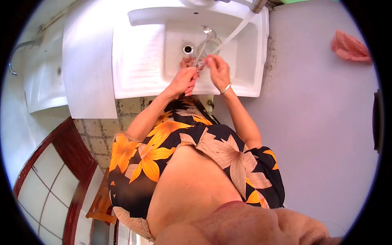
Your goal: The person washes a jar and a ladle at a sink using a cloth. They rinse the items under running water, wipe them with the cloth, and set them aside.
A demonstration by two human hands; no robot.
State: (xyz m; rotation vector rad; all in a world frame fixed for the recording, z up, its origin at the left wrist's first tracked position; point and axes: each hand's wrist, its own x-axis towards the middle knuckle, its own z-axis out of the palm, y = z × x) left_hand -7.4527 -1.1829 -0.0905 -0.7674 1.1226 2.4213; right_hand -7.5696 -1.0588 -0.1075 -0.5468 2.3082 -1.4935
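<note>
At the front of the white sink basin (173,49), my left hand (183,81) is closed around the handle of a shiny metal ladle (208,31), whose head points away from me. Beside it, my right hand (219,71) has its fingers curled together close to the handle; what they hold, if anything, I cannot make out. A stream of water (237,32) falls from the tap (258,5) toward the ladle and a round, see-through shape (213,47) in the basin. Some crumpled pinkish-brown material (187,62) shows just beyond my left fingers.
The drain (188,49) lies left of the ladle. A ribbed draining board (139,57) adjoins the basin, with a white panel (89,61) farther left. A pink crumpled bag or cloth (349,47) lies on the grey surface (310,102) at right. A wooden stool (102,200) stands lower left.
</note>
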